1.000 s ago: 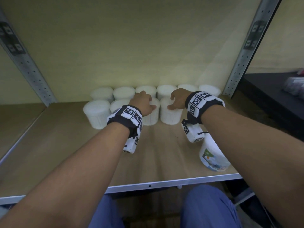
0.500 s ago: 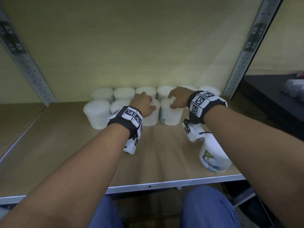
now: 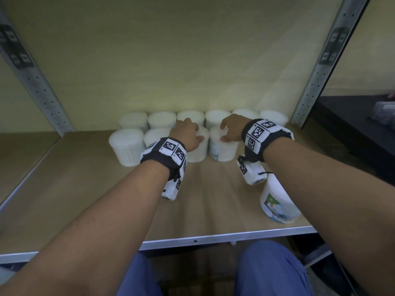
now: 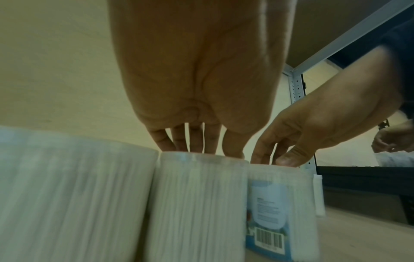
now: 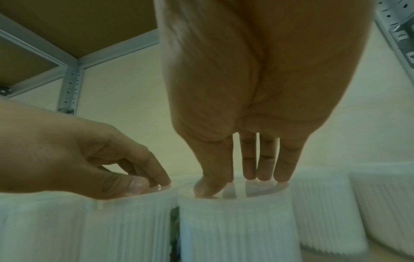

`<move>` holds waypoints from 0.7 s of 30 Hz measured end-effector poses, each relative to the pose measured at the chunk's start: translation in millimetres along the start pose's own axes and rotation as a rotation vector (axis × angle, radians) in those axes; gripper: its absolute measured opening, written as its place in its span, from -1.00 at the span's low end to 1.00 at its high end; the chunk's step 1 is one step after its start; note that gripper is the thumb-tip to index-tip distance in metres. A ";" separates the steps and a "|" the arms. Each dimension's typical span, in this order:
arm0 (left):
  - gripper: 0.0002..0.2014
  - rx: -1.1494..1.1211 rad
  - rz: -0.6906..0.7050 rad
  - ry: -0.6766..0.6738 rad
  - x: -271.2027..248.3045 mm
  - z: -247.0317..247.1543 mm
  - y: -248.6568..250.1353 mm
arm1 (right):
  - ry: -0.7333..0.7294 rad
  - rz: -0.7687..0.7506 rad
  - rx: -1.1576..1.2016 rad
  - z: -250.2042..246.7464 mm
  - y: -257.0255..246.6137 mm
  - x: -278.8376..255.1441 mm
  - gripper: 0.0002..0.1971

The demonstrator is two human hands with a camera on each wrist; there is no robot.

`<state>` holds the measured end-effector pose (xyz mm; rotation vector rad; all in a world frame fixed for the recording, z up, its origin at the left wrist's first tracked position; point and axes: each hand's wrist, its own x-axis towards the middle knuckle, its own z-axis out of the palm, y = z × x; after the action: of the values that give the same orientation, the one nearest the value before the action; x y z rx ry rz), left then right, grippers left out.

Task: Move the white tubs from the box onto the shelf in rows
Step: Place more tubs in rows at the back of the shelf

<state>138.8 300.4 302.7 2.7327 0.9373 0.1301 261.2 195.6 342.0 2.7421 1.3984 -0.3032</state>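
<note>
White ribbed tubs sit beneath both hands: the left hand [image 3: 188,135] rests its fingertips on the third front-row tub [image 3: 197,150], the right hand [image 3: 232,129] on the labelled fourth [image 3: 222,149], fingers extended. Six tubs line the back of the wooden shelf [image 3: 85,189]; a printed tub [image 3: 275,201] stands near its edge.

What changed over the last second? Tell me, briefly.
The right hand seems to have turned its front-row tub slightly: a label strip now shows on the tub's left side. Its fingers stay on top of that tub. The left hand stays on the neighbouring tub. The other tubs and the bottle have not moved.
</note>
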 end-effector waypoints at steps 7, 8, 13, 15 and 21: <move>-0.50 -0.007 -0.002 0.004 -0.9 0.8 0.8 | 0.034 -0.010 0.026 -4.3 -2.1 1.9 -0.56; -0.50 -0.006 -0.002 0.005 -1.0 0.9 0.9 | 0.069 0.008 0.027 -3.6 -3.1 1.9 -0.53; -0.51 0.002 0.002 0.007 -1.6 1.2 1.0 | 0.068 0.055 0.048 6.7 -4.8 4.6 -0.39; -0.51 0.008 0.004 0.008 -1.5 1.1 0.9 | 0.079 0.060 0.037 7.8 -5.0 4.6 -0.40; -0.51 0.003 0.000 0.005 -2.0 1.3 1.3 | 0.050 0.019 0.022 4.0 -1.8 2.2 -0.48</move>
<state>138.2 297.9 301.7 2.7365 0.9392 0.1360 260.4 198.0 337.8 2.7977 1.3884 -0.2525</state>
